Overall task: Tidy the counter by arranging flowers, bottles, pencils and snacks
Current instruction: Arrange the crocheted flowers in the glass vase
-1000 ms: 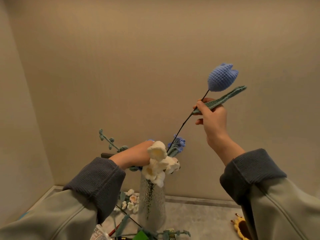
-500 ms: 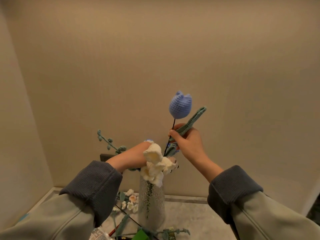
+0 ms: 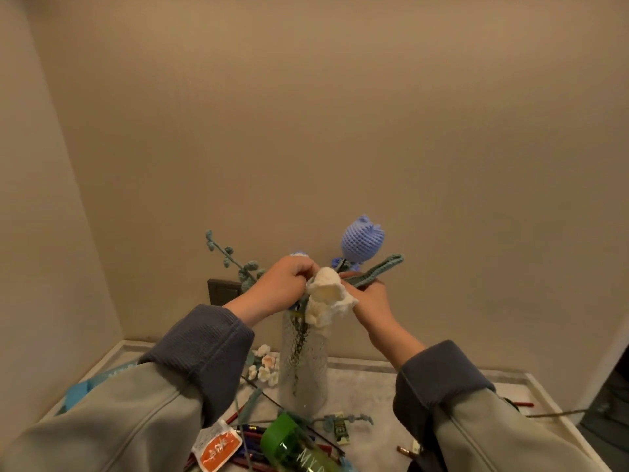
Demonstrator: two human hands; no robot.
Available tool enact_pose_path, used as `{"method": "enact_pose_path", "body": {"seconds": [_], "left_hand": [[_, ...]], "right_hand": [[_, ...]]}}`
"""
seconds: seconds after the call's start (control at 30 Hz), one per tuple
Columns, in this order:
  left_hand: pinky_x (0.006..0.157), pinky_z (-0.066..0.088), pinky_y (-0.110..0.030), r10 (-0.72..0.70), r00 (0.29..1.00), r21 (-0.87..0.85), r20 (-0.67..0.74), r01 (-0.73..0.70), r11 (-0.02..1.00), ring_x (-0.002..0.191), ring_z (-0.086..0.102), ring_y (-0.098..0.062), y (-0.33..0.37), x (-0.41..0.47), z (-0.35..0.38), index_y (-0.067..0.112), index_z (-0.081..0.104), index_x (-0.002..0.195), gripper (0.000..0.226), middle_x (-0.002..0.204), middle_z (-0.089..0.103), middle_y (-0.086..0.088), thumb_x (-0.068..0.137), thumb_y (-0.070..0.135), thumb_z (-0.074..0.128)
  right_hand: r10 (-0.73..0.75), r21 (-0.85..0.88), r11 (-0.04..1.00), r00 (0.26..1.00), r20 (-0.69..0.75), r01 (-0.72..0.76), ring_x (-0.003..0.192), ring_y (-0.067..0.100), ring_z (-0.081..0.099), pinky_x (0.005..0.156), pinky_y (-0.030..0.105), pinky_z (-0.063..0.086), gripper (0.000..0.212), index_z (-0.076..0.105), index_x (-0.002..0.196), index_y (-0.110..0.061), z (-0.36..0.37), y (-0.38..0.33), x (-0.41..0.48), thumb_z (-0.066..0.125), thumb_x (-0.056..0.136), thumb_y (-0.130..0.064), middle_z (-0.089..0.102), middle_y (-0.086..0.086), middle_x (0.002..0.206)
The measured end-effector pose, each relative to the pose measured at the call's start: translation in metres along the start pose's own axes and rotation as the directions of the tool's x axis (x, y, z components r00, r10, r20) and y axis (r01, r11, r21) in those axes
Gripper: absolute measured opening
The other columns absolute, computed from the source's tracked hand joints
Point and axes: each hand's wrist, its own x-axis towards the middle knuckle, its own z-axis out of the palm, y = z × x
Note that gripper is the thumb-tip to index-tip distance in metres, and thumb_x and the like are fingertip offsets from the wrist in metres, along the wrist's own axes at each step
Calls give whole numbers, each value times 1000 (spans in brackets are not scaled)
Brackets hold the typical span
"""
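Note:
A tall clear glass vase (image 3: 303, 362) stands on the counter with crochet flowers in it. My right hand (image 3: 369, 299) grips the blue crochet tulip (image 3: 362, 240) by its stem and green leaf (image 3: 381, 269), just above the vase mouth. My left hand (image 3: 279, 289) is closed around the bunch at the vase's neck, beside a cream-white crochet flower (image 3: 325, 299). A green beaded sprig (image 3: 226, 255) sticks out to the left behind my left hand. The tulip's lower stem is hidden by the white flower.
On the counter in front of the vase lie a green bottle (image 3: 296, 449), an orange and white snack packet (image 3: 218, 449), several pencils (image 3: 252, 437), a small white flower sprig (image 3: 263, 367) and a leafy stem (image 3: 340, 420). A dark wall socket (image 3: 223, 290) sits behind the vase.
My right hand has brought the blue tulip down and leftwards from high on the right, and its stem has slid down into the vase. My left hand stayed at the vase neck.

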Motion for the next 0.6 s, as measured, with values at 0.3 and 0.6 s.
{"method": "enact_pose_path", "body": {"seconds": [0.3,0.6], "left_hand": [[89,49,-21,40,964,-204,-264,-97,974,107,58,-5,-16,-44,10,29,63,110,52,111,65,8,90,-11,34],[80,52,-18,-130,907,-424,-401,-58,904,86,66,-11,-48,-95,20,10,66,96,44,88,68,-7,86,-19,35]], "right_hand": [[-29,-3,1000,997,-70,28,83,15,56,77,35,46,9,64,88,-17,-11,8,-30,57,94,-17,63,0,86],[347,40,938,931,-115,-345,91,21,58,82,39,47,14,55,94,-12,-6,62,-65,41,97,-11,58,9,94]]}}
